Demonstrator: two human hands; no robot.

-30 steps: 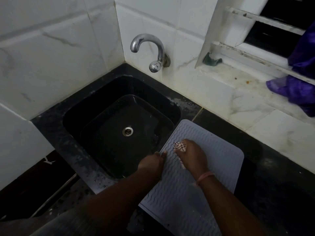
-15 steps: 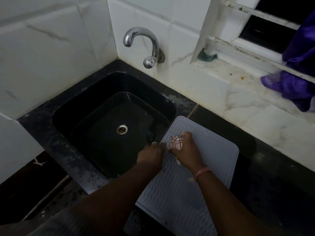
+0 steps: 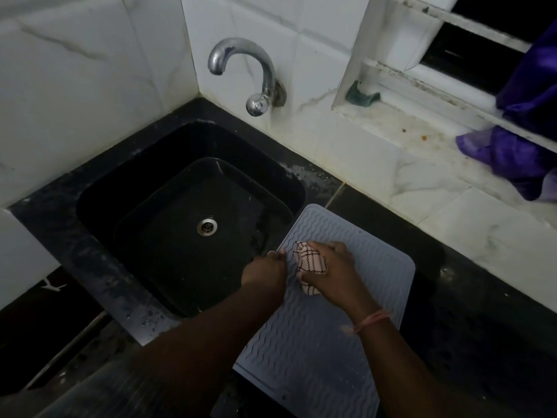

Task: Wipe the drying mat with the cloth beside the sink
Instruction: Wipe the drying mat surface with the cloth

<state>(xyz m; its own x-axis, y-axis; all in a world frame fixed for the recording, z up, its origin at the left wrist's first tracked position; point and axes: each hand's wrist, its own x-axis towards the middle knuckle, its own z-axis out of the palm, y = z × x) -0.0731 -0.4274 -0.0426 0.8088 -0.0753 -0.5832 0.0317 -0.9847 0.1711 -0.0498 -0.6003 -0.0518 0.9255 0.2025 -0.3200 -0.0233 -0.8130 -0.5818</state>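
A grey ribbed drying mat (image 3: 346, 342) lies on the dark counter right of the black sink (image 3: 180, 224). My right hand (image 3: 334, 271) holds a bunched pale checked cloth (image 3: 310, 262) down on the mat's upper left part. My left hand (image 3: 266, 271) grips the mat's left edge beside the sink, its fingers curled at the rim. Both forearms cover the mat's lower left area.
A chrome tap (image 3: 250, 73) sticks out of the tiled wall above the sink. A white marble ledge (image 3: 422, 164) runs behind the counter, with purple fabric (image 3: 518, 152) at the right and a small green scrap (image 3: 361, 96) by the window frame.
My right hand has slid the cloth a short way up the mat, away from me, then stayed near the upper left. My left hand has kept its hold on the mat's edge.
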